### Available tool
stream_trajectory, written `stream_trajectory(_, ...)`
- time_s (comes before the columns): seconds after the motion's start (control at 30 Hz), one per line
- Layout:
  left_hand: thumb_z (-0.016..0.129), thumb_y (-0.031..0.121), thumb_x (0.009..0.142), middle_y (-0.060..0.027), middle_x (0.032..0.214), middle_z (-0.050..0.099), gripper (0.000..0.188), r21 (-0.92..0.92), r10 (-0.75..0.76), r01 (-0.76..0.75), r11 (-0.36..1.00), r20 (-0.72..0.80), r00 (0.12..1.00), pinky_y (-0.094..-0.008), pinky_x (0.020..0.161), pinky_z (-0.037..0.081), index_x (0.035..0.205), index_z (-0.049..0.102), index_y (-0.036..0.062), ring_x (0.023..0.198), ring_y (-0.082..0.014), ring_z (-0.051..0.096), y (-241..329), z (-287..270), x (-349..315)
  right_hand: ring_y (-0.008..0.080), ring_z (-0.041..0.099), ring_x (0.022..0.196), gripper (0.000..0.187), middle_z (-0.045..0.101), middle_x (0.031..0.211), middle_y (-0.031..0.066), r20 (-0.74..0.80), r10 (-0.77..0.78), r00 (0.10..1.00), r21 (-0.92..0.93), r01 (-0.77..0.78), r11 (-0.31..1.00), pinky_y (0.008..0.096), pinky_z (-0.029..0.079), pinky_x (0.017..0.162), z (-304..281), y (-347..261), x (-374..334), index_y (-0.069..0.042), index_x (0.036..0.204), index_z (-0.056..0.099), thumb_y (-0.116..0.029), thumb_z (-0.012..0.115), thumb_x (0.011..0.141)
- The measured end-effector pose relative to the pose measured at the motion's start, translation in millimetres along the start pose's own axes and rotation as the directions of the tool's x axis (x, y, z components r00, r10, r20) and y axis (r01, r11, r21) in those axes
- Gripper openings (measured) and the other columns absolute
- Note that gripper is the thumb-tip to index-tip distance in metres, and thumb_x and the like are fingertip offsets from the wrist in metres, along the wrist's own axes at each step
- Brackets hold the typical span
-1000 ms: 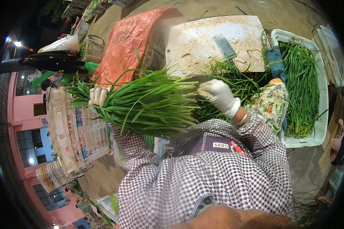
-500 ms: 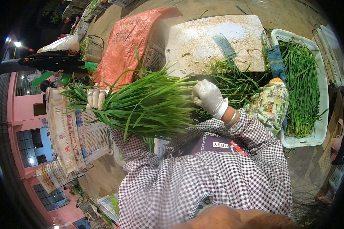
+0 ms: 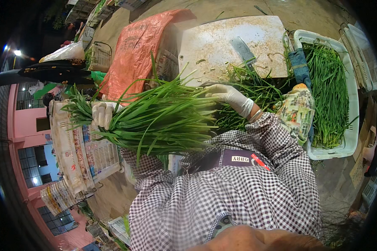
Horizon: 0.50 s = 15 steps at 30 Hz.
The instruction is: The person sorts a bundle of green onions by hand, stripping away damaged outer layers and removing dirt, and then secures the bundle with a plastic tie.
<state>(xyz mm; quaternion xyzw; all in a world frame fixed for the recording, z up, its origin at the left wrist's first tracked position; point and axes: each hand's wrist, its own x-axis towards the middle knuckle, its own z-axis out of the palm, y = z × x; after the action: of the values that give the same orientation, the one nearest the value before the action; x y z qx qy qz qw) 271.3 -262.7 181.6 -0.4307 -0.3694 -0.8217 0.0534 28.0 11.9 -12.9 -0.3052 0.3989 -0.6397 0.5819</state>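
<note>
A thick bunch of garlic chives (image 3: 163, 117) lies sideways in front of my chest, its pale stem ends to the right and its leaf tips to the left. My left hand (image 3: 104, 113), in a white glove, is wrapped round the bunch near the tips. At the stem end, my gloved right hand (image 3: 229, 97) has its fingers brought together on some stems along the upper edge; its fingertips are partly hidden by them. Behind the right hand, loose chives (image 3: 259, 90) are heaped below a stained white board (image 3: 222, 42). On the board rests a cleaver-like blade (image 3: 242, 49).
To the right stands a white plastic crate (image 3: 353, 125) packed with chives (image 3: 326, 92). A patterned cloth sleeve or bag (image 3: 296, 111) sits beside it. An orange plastic bag (image 3: 132, 50) covers a crate beyond my left hand. Stacked white crates (image 3: 100, 157) stand at the left.
My right hand has changed from a tight, fist-like grip to flatter, more stretched fingers at the stem ends. The stems there are fanned lower and wider. My left hand keeps its hold.
</note>
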Motion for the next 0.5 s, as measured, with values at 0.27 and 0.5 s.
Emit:
stream_trajectory(0.27, 0.051, 0.009, 0.091, -0.0107, 0.084, 0.056, 0.008, 0.05, 0.187, -0.181, 0.982, -0.182, 0.965, -0.0398, 0.074, 0.053, 0.086, 0.052, 0.0022, 0.081, -0.0189, 0.057, -17.5, 7.9, -13.9, 0.0149, 0.059, 0.098, 0.041, 0.063, 0.105, 0.0094, -0.148, 0.041, 0.988, 0.099, -0.026, 0.995, 0.0279, 0.049, 0.084, 9.1, 5.7, -12.4, -0.003, 0.118, 0.053, -0.007, 0.069, 0.08)
stream_trajectory(0.5, 0.053, 0.007, 0.089, -0.0129, 0.095, 0.059, 0.011, 0.042, -0.116, 0.118, 0.992, -0.031, 0.993, -0.0416, 0.081, 0.054, 0.095, 0.059, -0.0005, 0.09, -0.024, 0.058, -5.8, -5.9, -5.3, 0.0136, 0.06, 0.1, 0.042, 0.062, 0.114, 0.0083, -0.128, -0.158, 0.979, -0.084, 0.148, 0.985, 0.0283, 0.052, 0.088, 44.8, 6.3, -16.2, -0.002, 0.121, 0.055, 0.005, 0.065, 0.081)
